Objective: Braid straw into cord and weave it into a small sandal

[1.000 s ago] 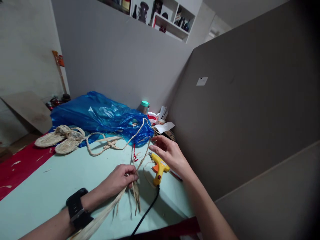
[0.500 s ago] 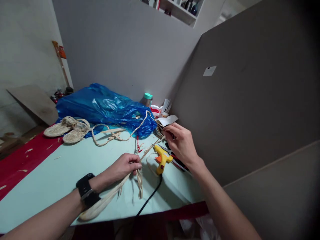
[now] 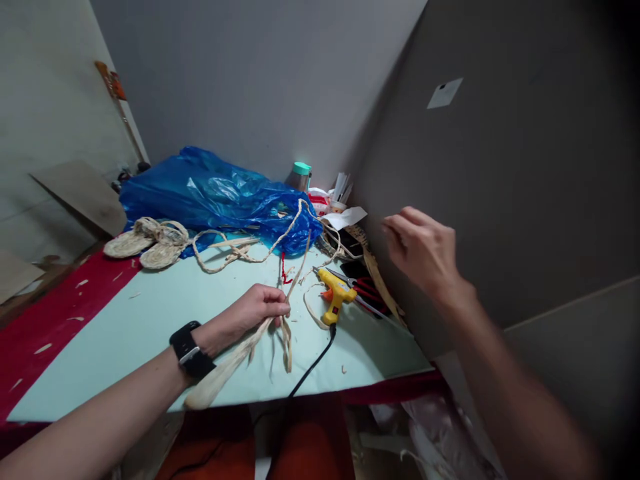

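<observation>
Over the near middle of the table, my left hand (image 3: 260,308) is closed in a pinch on pale dried husk strips (image 3: 225,370). One broad strip trails toward the table's front edge, a folded one hangs below the fingers and a thin end points up. Raised at the right, in front of the grey partition, my right hand (image 3: 423,250) has its fingers curled together. Whatever may be between them is hidden. A yellow glue gun (image 3: 337,293) lies between the two hands, beside red-handled scissors (image 3: 367,290). Braided husk cord (image 3: 280,243) loops across the back of the table.
Two woven sandals (image 3: 165,250) rest at the left by a blue plastic bag (image 3: 215,190). A flask with a green lid (image 3: 301,175) stands behind. The gun's black cord (image 3: 315,363) runs off the front edge. Grey partitions (image 3: 490,200) bound the back and right.
My right hand has moved away from the husk's upper end, up and to the right. My left hand keeps its grip on the strips. The view has shifted slightly.
</observation>
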The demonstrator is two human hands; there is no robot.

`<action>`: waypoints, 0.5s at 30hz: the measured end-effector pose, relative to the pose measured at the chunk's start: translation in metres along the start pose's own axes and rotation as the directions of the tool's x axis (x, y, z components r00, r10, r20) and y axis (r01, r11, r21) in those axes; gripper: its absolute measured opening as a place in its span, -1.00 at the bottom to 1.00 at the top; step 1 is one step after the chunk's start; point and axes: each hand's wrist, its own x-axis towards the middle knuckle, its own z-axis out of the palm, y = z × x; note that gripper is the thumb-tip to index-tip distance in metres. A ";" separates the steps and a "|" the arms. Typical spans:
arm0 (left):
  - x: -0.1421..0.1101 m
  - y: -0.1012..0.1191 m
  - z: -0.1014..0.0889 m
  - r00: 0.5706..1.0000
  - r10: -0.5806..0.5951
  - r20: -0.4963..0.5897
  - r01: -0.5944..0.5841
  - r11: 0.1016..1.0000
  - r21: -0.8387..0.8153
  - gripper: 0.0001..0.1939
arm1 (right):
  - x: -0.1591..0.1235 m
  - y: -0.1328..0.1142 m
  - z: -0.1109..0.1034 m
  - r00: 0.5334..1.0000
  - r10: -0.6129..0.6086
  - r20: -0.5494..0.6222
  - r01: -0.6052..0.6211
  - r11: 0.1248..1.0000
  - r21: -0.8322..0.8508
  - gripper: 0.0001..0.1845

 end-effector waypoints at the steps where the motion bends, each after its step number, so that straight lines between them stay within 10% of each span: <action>1: -0.001 0.002 0.001 1.000 0.002 -0.022 -0.002 0.999 -0.033 -0.74 | -0.005 0.001 -0.007 0.999 0.049 0.004 -0.050 0.995 0.086 -0.71; 4: -0.003 0.008 0.004 0.997 0.007 -0.076 -0.017 0.991 -0.129 -0.80 | -0.030 -0.010 -0.028 0.920 -0.053 0.388 -0.209 0.771 0.601 -0.73; 7: -0.004 0.012 0.007 0.994 0.008 -0.111 -0.029 0.982 -0.188 -0.80 | -0.060 -0.033 -0.036 0.830 -0.222 0.511 -0.251 0.671 0.698 -0.67; 15: -0.002 0.010 0.015 0.989 0.068 -0.133 -0.089 0.984 -0.154 -0.82 | -0.056 -0.106 0.036 0.910 0.144 0.388 -0.399 0.555 0.730 -0.69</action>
